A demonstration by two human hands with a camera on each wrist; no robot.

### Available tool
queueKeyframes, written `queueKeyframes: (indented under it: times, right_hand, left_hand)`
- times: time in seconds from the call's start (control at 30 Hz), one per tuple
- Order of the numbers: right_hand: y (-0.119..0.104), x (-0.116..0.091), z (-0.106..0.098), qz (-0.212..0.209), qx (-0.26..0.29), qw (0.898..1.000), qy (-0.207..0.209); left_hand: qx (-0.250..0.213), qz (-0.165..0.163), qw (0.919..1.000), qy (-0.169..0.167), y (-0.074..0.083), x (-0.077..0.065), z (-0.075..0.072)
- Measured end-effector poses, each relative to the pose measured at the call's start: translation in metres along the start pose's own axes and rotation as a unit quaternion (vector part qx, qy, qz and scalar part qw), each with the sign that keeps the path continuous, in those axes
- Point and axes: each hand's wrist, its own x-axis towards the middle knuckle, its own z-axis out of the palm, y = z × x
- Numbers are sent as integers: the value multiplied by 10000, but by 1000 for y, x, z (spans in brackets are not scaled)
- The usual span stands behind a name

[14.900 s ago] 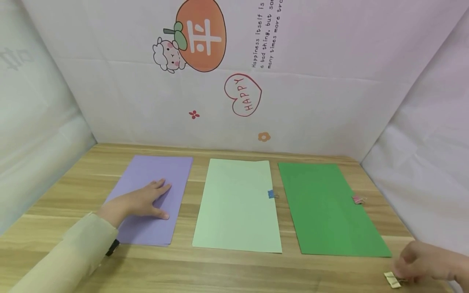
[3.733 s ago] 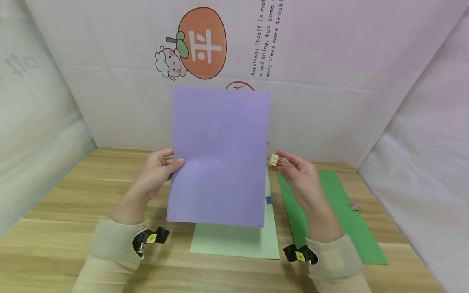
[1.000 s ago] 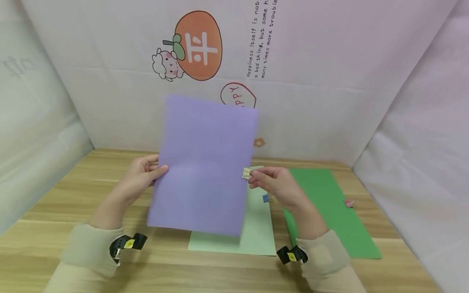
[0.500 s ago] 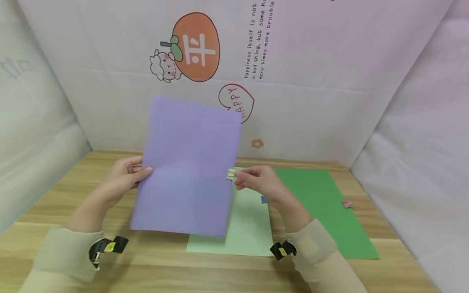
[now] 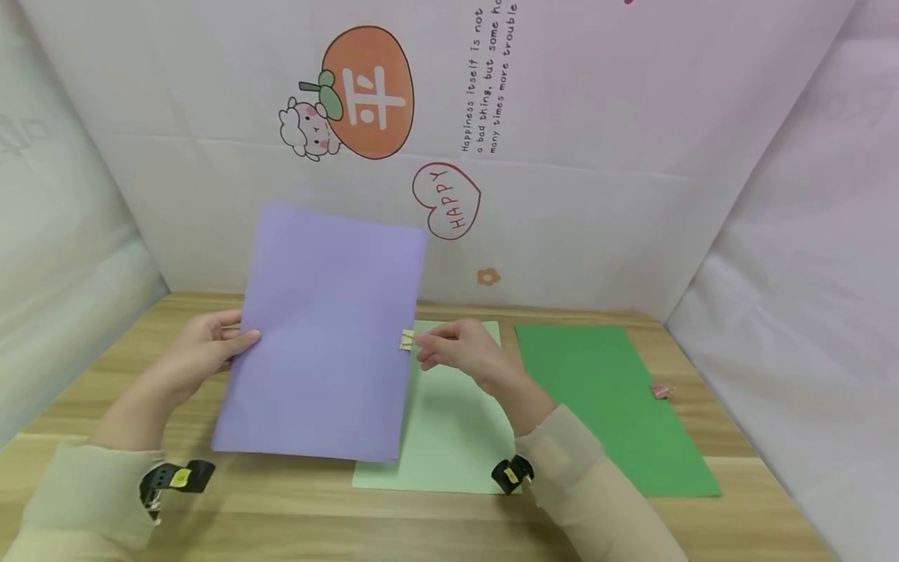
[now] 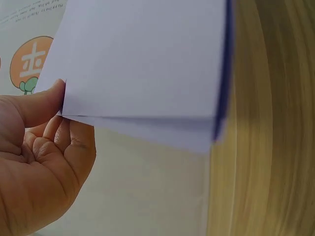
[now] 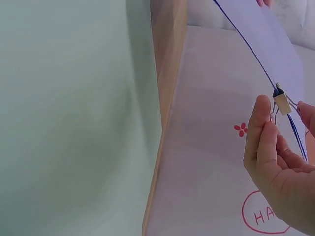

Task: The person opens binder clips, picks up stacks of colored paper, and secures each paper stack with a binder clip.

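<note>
A stack of purple paper [image 5: 323, 336] is held up above the table, leaning slightly. My left hand [image 5: 204, 347] grips its left edge, thumb in front and fingers behind; in the left wrist view the sheets [image 6: 147, 59] part slightly at the lower edge. A pale yellow binder clip [image 5: 406, 339] sits on the stack's right edge. My right hand [image 5: 460, 347] is at that clip, and in the right wrist view thumb and fingers lie on either side of its wire handles [image 7: 275, 114].
Light green paper [image 5: 456, 421] lies on the wooden table, partly behind the purple stack; its blue clip is hidden by my right arm. Farther right lies dark green paper [image 5: 597, 406] with a pink binder clip [image 5: 660, 392]. A printed white cloth [image 5: 576, 234] closes off the back.
Earlier the purple paper lay on the table at left and the yellow clip at right. Over the last second both hands carry the clipped stack left and slightly down.
</note>
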Motion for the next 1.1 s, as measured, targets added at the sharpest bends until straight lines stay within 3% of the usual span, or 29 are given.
queueKeyframes:
  times: [0.23, 0.63, 1.1]
  right_hand:
    - [-3, 13, 8, 240, 62, 9997, -30]
    - [-12, 34, 28, 371, 134, 9991, -158]
    - [-7, 57, 61, 543, 349, 9979, -50]
  left_hand:
    - [29, -147, 9999, 28, -7, 1, -7]
    - [556, -449, 9969, 324, -15, 2, -30]
    - [399, -875, 9951, 219, -38, 3, -48]
